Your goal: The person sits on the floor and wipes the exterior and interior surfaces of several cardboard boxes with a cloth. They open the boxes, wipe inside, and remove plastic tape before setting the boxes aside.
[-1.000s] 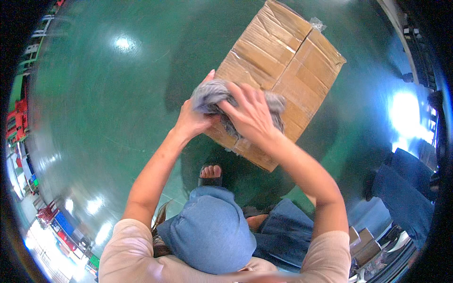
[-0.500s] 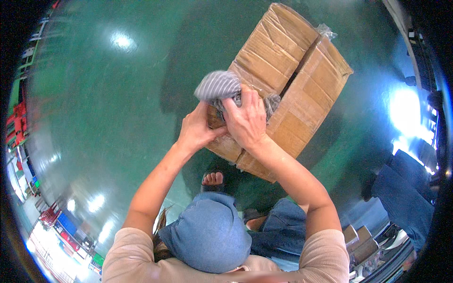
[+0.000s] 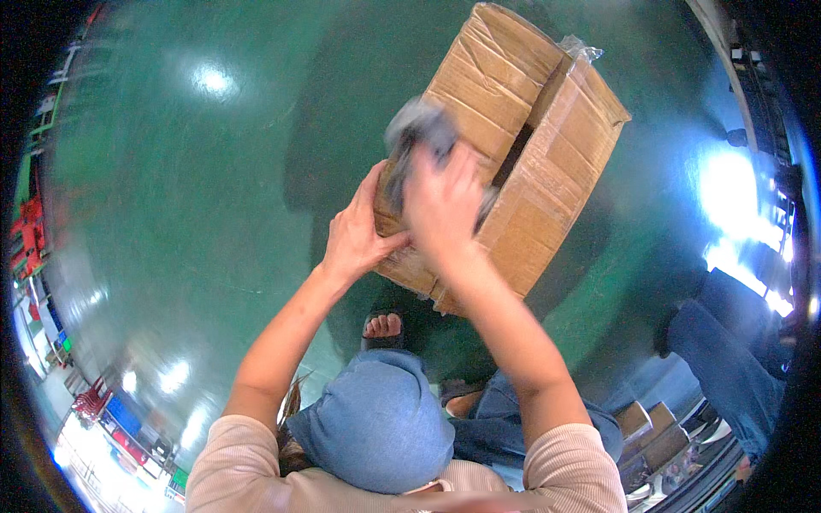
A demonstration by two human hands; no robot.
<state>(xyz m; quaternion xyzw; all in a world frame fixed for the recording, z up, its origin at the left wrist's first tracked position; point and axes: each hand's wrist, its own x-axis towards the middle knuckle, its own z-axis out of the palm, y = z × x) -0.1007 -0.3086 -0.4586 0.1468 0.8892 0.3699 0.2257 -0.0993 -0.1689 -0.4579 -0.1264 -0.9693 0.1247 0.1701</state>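
A brown cardboard box [image 3: 556,184] with taped flaps lies at an angle on the floor in front of me. A dark gap runs between its two flaps. My left hand [image 3: 357,229] is closed on the box's near left edge, thumb on top and fingers along the side. Over the near part of the box, my right hand [image 3: 442,198] is smeared by motion. It grips a bundled grey cloth [image 3: 421,128], whose white stripes show only in the earlier picture. Part of the cloth is hidden under the right hand.
The green floor [image 3: 197,197] is glossy. My knee [image 3: 372,423] in blue denim rises close below the box, with a bare-toed foot [image 3: 381,326] in front of it. Further cardboard pieces [image 3: 654,432] stand at lower right, near another person's dark trouser leg [image 3: 718,342].
My right hand and the grey cloth have shifted and blurred, and the cloth's shape has changed. The gap between the box flaps looks wider. The left hand keeps its place on the box.
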